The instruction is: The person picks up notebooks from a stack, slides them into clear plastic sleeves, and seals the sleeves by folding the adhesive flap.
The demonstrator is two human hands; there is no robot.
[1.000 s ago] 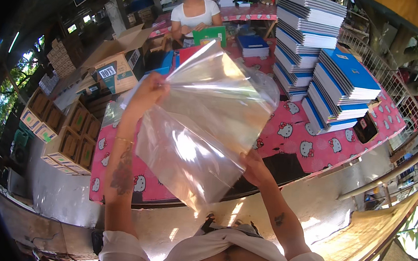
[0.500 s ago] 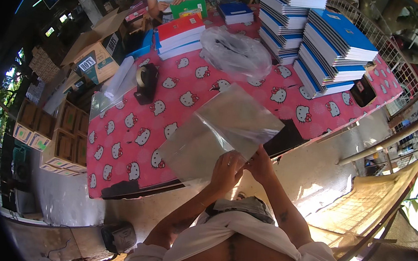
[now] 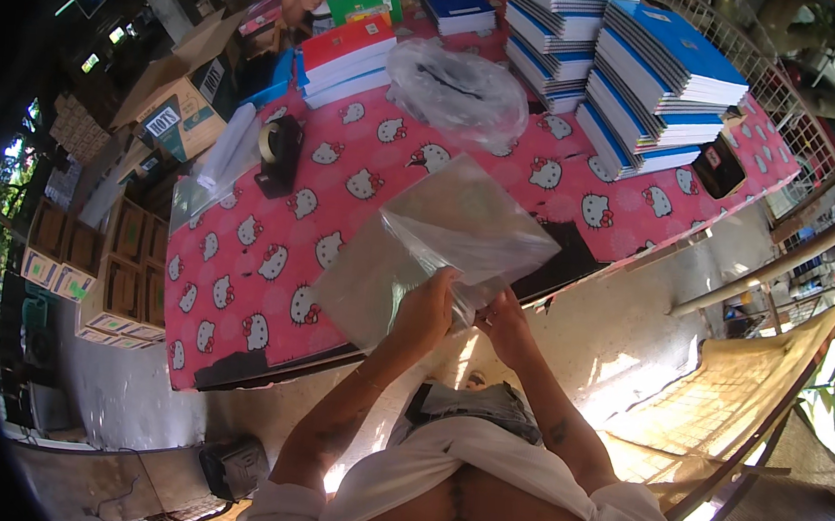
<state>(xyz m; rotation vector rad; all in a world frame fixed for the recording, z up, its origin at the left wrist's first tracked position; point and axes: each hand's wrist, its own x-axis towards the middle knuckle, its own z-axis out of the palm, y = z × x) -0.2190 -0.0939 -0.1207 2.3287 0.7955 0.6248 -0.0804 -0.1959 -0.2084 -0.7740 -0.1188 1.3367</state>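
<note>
Gripping a clear plastic sheet [image 3: 440,238], left hand [image 3: 423,311] and right hand [image 3: 504,321] pinch its near edge.

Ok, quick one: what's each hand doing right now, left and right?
Left hand: closed on the near edge of the clear plastic bag.
Right hand: also gripping that bag edge, close beside the left hand.
</note>
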